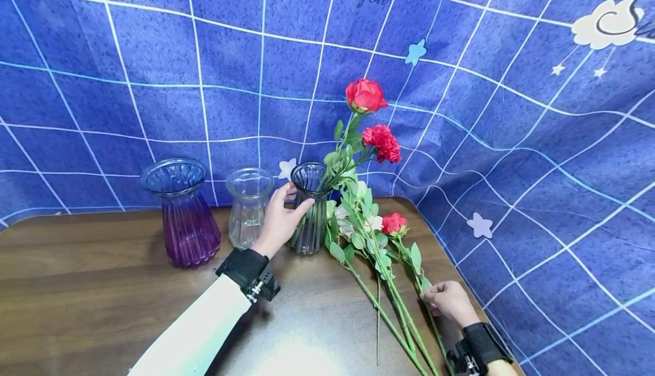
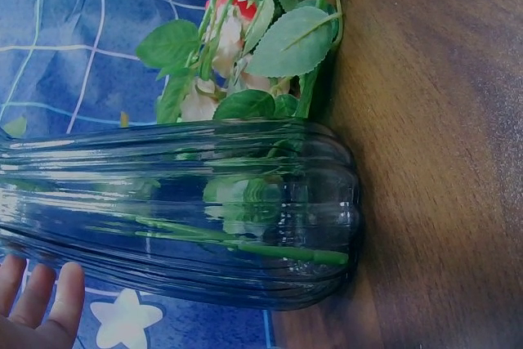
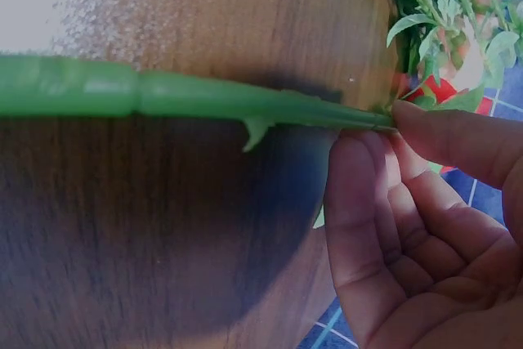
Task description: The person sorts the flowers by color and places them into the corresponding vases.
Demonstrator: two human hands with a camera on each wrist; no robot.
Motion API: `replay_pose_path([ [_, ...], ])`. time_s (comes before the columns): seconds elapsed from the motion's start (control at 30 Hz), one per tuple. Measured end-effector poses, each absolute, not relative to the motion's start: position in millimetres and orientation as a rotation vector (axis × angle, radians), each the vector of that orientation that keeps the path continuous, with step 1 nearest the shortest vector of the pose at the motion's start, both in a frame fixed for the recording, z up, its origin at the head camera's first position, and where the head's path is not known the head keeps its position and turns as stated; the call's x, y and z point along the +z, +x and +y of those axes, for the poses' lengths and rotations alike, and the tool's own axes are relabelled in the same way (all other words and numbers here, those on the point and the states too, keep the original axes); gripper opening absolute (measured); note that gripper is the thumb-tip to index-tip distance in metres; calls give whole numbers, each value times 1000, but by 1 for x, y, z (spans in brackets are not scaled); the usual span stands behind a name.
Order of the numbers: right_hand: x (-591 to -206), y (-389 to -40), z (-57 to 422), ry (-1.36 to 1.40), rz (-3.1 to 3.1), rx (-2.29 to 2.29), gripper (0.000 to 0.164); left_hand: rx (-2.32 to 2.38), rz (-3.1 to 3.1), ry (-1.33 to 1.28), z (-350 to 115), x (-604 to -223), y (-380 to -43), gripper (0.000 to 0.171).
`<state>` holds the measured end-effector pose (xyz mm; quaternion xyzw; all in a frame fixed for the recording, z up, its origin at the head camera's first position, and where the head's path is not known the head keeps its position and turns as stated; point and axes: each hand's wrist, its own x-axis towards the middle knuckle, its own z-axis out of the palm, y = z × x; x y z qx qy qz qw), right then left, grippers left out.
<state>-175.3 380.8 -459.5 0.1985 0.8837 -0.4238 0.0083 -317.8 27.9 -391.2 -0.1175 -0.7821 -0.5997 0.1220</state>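
My left hand [image 1: 280, 219] grips a dark grey ribbed glass vase [image 1: 309, 228] just below its flared rim, with the thumb across the front. Two red flowers lean to the right out of this vase, a peony-like bloom [image 1: 365, 96] and a carnation [image 1: 381, 143]. Through the glass in the left wrist view, a green cut stem [image 2: 294, 253] shows near the base. At the right, my right hand [image 1: 452, 302] pinches the stem [image 3: 196, 96] of another red flower [image 1: 394, 224] between thumb and fingers. That stem carries a small thorn-like spur.
Left of the grey vase stand a clear glass vase [image 1: 248, 217] and a larger blue-to-purple vase [image 1: 189, 228]. Several pale flowers [image 1: 345, 222] with long green stems [image 1: 401, 313] lie on the wooden table [image 1: 92, 296]. A blue grid-patterned cloth [image 1: 230, 114] hangs behind and at the right.
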Motion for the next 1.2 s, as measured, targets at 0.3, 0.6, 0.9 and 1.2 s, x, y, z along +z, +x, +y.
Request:
replay_pose_path([
  [0.3, -458, -174, 384, 534, 2771, -1382, 12, -1755, -2297, -334, 28, -393, -317, 69],
  [0.6, -447, -174, 383, 567, 2867, -1307, 15, -1783, -2289, -334, 29, -393, -316, 70],
  [0.9, -425, -179, 380, 631, 2973, -1315, 22, -1775, -2297, -330, 29, -393, -317, 70],
  [1.2, -386, -190, 368, 653, 3159, -1474, 22, -1772, -2286, -344, 28, -392, -318, 69],
])
